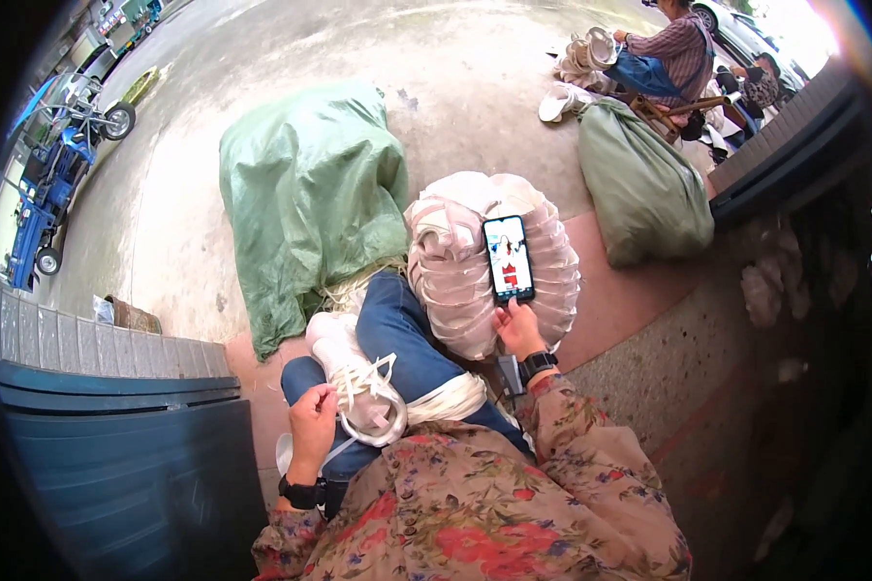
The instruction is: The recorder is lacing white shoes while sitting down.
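Observation:
A white lace-up shoe [370, 412] rests across my lap, its pale laces loosely crossed over the front. My left hand [313, 426] is closed beside it, fingertips pinched at the shoelace [366, 376]. Against a round bundle of pale shoe parts [543, 242] in front of my knees leans a smartphone [509, 259] with a lit screen. My right hand [520, 329] grips the phone's lower edge, thumb on its front; the fingers behind are partly hidden. A hank of cream laces [448, 401] lies over my thigh.
A large green sack [310, 184] lies ahead to the left, another green sack [642, 189] to the right. Beyond it a seated person [664, 58] handles white shoes. A blue metal panel [136, 474] stands at my left, blue three-wheelers [53, 194] farther off.

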Demonstrator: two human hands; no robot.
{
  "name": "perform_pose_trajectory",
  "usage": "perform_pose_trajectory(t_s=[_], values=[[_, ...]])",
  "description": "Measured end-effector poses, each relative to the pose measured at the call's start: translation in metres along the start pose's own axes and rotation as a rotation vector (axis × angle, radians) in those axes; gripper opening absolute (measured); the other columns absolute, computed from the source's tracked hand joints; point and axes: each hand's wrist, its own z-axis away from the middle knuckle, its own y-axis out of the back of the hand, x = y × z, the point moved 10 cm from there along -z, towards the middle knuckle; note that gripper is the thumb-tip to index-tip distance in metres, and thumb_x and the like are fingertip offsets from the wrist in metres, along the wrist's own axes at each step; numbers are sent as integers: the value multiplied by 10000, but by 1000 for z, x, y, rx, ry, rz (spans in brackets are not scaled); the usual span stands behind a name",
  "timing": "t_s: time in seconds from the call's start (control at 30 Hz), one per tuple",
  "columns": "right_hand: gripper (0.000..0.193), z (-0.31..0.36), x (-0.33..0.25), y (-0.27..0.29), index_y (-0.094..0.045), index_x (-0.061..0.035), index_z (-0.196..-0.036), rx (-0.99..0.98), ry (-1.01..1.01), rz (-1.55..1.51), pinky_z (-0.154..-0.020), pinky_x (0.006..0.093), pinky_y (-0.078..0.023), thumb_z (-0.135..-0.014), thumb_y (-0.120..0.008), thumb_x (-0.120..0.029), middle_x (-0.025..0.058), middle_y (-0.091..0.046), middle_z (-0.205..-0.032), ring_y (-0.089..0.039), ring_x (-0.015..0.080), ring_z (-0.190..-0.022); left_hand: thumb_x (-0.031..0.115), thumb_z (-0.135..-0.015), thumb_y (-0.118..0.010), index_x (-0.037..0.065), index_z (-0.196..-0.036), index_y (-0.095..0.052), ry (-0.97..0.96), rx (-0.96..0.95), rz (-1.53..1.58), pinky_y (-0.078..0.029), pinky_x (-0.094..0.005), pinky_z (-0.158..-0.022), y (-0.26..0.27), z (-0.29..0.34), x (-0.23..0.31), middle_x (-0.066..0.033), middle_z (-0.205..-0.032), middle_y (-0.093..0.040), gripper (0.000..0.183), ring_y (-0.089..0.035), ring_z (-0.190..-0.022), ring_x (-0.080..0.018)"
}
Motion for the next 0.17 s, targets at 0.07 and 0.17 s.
perform_pose_trajectory(t_s=[0.07, 0.17], values=[[98, 7, -6, -2, -438, -121, -868, -11, 67, 68, -550, 292, -430, -895, -500, -191, 0, -491, -734, -517, 135, -616, 68, -831, -537, -29, -926, -590, -16, 0, -7, -434, -206, -601, -1, 0, 5, -13, -749, -585, 145, -533, -645, -70], [94, 12, -15, -11, -445, -144, -854, -128, 150, -2, -527, 280, -401, -901, -492, -210, -33, -460, -693, -461, 106, -565, 61, -826, -544, -24, -936, -593, 24, -43, 65, -433, -201, -596, -7, 1, 12, -10, -743, -585, 147, -537, -635, -64]])
